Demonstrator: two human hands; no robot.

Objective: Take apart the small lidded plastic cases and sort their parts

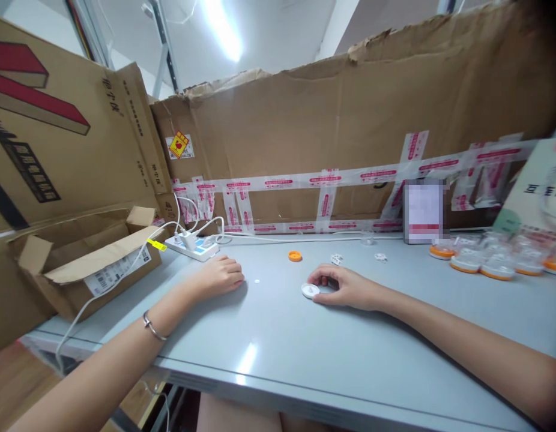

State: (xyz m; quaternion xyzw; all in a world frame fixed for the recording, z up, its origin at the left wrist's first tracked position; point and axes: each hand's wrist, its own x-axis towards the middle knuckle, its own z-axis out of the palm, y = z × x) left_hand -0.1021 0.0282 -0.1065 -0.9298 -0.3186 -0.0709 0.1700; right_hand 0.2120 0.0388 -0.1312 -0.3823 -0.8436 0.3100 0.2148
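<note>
Pinching a white disc [310, 291] at mid-tabletop [278, 336] with the right hand [345, 288]; holding the left hand [220, 277] curled near the power strip [192, 246], with contents impossible to tell; leaving room toward the front edge [278, 383].

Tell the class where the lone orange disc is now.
In the head view, the lone orange disc lies on the table just right of centre, beyond the white disc in the right hand and left of small white pieces.

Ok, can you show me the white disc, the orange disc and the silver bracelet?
White disc [310, 291]: head view, on its upper face.
Orange disc [295, 257]: head view, on its middle.
Silver bracelet [147, 320]: head view, on its band.
</note>
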